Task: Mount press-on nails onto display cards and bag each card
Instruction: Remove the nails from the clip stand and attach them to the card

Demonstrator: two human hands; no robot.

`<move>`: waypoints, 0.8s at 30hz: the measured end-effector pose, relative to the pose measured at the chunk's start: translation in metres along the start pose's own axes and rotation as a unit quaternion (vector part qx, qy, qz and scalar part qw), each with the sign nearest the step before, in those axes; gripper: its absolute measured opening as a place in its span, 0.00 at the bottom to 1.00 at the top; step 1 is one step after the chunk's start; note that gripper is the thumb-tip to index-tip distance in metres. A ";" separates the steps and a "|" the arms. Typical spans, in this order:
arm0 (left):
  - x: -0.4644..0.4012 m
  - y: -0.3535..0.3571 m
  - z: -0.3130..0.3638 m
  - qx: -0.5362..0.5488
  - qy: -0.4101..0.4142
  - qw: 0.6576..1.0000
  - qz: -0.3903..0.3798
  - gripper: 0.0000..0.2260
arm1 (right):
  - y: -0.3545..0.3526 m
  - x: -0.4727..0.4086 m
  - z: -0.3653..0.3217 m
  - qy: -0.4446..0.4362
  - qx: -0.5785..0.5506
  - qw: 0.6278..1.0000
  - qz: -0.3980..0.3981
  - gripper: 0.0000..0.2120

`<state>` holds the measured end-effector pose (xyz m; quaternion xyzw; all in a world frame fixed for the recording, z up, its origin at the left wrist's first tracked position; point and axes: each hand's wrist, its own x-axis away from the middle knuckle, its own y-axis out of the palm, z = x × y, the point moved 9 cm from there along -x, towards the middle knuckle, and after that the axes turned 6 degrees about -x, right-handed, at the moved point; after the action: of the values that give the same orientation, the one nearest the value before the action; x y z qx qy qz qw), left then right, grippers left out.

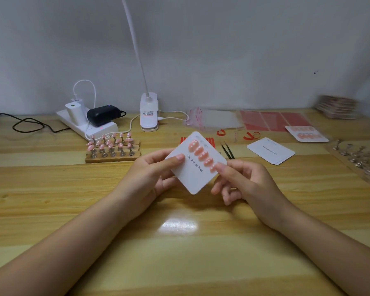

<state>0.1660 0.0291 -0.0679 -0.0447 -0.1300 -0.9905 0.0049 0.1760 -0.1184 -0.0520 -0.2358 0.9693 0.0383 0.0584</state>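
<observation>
I hold a white display card printed "Handmade Nail" tilted above the wooden table. A row of pink press-on nails is stuck along its upper right side. My left hand pinches the card's left edge, thumb on its face. My right hand presses its thumb on the lowest nail at the card's right edge, fingers curled behind. More pink nails stand on holders in wooden blocks to the left. Blank cards lie at right, clear bags behind.
Black tweezers lie just behind the card. Red adhesive strips and sheets sit further back. A filled card, a stack of bagged cards, empty holders, a power strip and a lamp base ring the area.
</observation>
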 end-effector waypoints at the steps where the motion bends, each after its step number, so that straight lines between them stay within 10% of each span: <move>1: 0.000 -0.003 0.001 -0.009 0.002 1.000 0.008 0.14 | -0.001 0.000 0.000 -0.005 0.000 1.000 0.008 0.10; 12: 0.009 0.002 -0.002 -0.280 -0.071 0.954 -0.076 0.10 | -0.023 0.002 -0.005 -0.066 0.120 0.982 0.127 0.09; 24: 0.015 -0.010 -0.012 -0.458 -0.179 0.856 -0.158 0.13 | -0.004 0.003 -0.002 -0.049 0.462 0.884 0.058 0.10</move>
<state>0.1493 0.0357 -0.0810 -0.1971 0.3345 -0.9005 -0.1959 0.1746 -0.1234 -0.0503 -0.1231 0.8849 -0.3993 0.2057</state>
